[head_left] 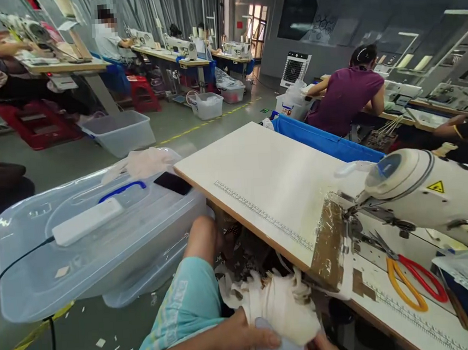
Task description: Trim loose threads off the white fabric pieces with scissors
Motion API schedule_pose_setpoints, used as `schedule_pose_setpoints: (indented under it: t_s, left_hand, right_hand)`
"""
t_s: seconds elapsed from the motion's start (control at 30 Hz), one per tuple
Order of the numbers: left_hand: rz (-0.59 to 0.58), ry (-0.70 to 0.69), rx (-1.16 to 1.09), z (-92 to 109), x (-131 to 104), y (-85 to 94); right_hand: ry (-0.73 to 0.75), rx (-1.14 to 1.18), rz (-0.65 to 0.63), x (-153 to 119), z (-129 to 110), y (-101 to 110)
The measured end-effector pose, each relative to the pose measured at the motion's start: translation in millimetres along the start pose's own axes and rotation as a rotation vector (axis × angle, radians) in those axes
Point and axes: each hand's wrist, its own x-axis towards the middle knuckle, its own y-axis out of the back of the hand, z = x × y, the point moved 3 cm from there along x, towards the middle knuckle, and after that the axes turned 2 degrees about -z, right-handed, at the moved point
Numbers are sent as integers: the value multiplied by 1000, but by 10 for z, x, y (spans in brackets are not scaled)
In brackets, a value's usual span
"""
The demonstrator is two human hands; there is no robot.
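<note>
Over my lap, at the bottom of the head view, is a bunched stack of cream fabric pieces [279, 299] with ragged, curling edges. My left hand [246, 337] is closed on the stack from the left. Its thumb presses on a smooth pale blue-grey piece [278, 346] at the near side of the fabric; what that piece is I cannot make out. My right hand [324, 345] grips the fabric's lower right edge, partly cut off by the frame. Both hands are below the sewing table's front edge.
To the right stands a sewing machine [425, 195] on a white table [253, 168] with printed rulers. Scissors [410, 280] with orange and red handles lie near it. At left, a lidded plastic bin [105, 267] carries a white power bank [86, 221] and a phone [173, 183]. Co-workers sit beyond.
</note>
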Motion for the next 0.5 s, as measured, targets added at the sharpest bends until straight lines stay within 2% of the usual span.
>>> schedule_pose_setpoints:
  t_s: [0.1, 0.23, 0.37, 0.5]
  left_hand:
    - [6, -29, -139, -1, -80, 33]
    - [103, -17, -309, -39, -175, 116]
    - [259, -38, -403, -55, -318, 309]
    - [533, -190, -203, 24, -472, 578]
  right_hand:
    - [91, -16, -84, -124, -192, 55]
    - [201, -68, -243, 142, -572, 54]
    - [90, 125, -310, 410, -809, -1]
    - [-16, 444, -328, 479, -831, -74]
